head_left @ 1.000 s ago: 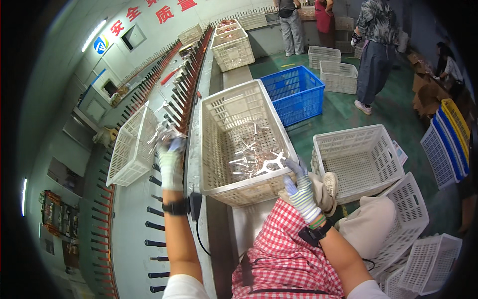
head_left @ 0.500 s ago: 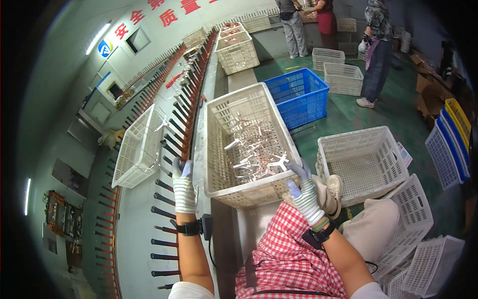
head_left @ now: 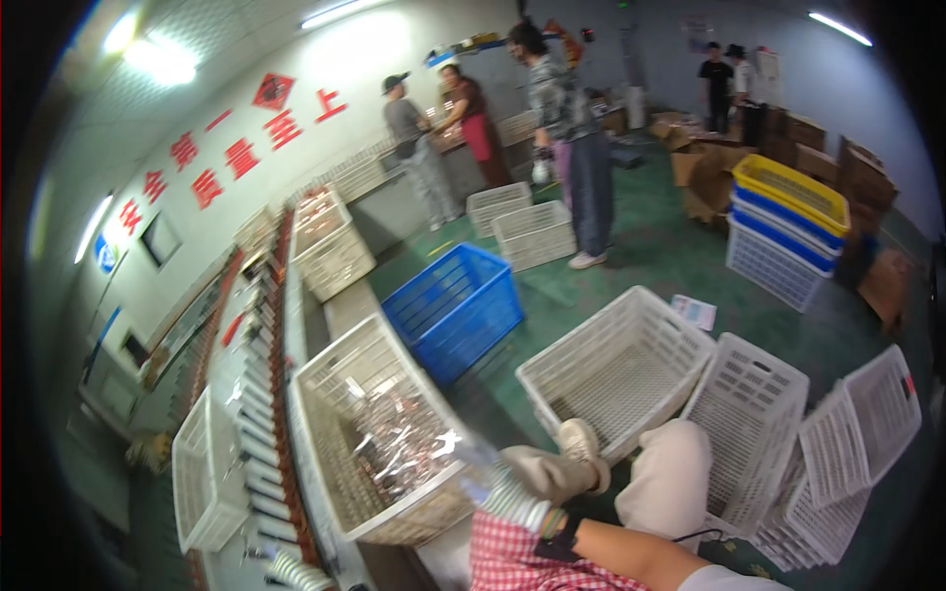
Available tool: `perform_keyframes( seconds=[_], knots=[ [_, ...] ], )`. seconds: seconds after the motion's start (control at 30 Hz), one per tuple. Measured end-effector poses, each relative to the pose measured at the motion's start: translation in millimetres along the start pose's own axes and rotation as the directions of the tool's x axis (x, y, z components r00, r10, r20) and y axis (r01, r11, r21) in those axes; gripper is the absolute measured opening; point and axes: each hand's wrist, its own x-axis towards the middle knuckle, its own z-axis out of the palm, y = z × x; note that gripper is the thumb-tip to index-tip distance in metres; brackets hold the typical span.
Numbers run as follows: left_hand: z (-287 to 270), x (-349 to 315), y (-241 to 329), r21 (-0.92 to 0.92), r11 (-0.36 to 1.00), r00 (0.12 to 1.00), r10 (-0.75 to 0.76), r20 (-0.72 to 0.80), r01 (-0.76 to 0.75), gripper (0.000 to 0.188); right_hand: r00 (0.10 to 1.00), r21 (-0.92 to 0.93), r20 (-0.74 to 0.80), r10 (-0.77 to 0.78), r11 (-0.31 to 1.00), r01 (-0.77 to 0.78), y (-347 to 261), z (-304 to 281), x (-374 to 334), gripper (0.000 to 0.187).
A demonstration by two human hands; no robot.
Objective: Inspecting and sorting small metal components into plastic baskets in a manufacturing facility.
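My right hand (head_left: 512, 500), in a striped glove with a dark band at the wrist, is beside the near right corner of a white plastic crate (head_left: 424, 520). Its fingers are blurred but look stretched out and apart, with nothing seen in them. Inside the crate lies a loose heap of small shiny, coppery metal parts (head_left: 399, 433). A pale branched piece (head_left: 446, 443) shows near the crate's right side. Only part of my left hand (head_left: 296, 571) is visible at the lower edge, also in a striped glove, near a row of dark-handled rods (head_left: 266, 433); its fingers are unclear.
A blue crate (head_left: 453, 315) stands beyond the white one. White crates (head_left: 621, 364) sit on the floor to the right, some stacked (head_left: 838, 453). Another white crate (head_left: 209, 483) is left of the rods. Several people (head_left: 572, 128) stand farther back, near cardboard boxes (head_left: 709, 177).
The view has swung up and to the right, so the crates appear lower and farther left. My left hand has dropped mostly out of sight; my right remains by the crate corner.
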Motion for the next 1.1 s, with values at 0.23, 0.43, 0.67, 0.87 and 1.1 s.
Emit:
perform_keyframes(
  seconds=[0.23,0.43,0.67,0.87,1.1],
  knots=[
    [-20,15,134,-0.027,0.999,0.997,0.031,-0.065,-0.033,0.028,0.959,-0.659,0.168,-0.226,0.698,0.28,-6,-13,9,0.046],
    [33,71,-37,-0.362,0.909,0.961,-0.257,-0.101,0.205,0.044,0.964,-0.658,0.186,-0.19,0.705,0.265,-13,-8,8,0.046],
    [51,22,60,-0.135,0.885,0.809,-0.463,-0.361,0.447,0.029,0.965,-0.703,0.153,-0.213,0.663,0.258,-17,-15,7,0.043],
    [-10,22,-49,0.51,0.823,0.933,-0.063,-0.355,0.25,0.036,0.969,-0.651,0.146,-0.201,0.718,0.247,-9,-5,8,0.045],
    [-1,43,63,-0.03,0.996,0.983,0.074,-0.168,-0.08,0.039,0.969,-0.693,0.142,-0.203,0.678,0.243,-19,-13,8,0.042]
  ],
)
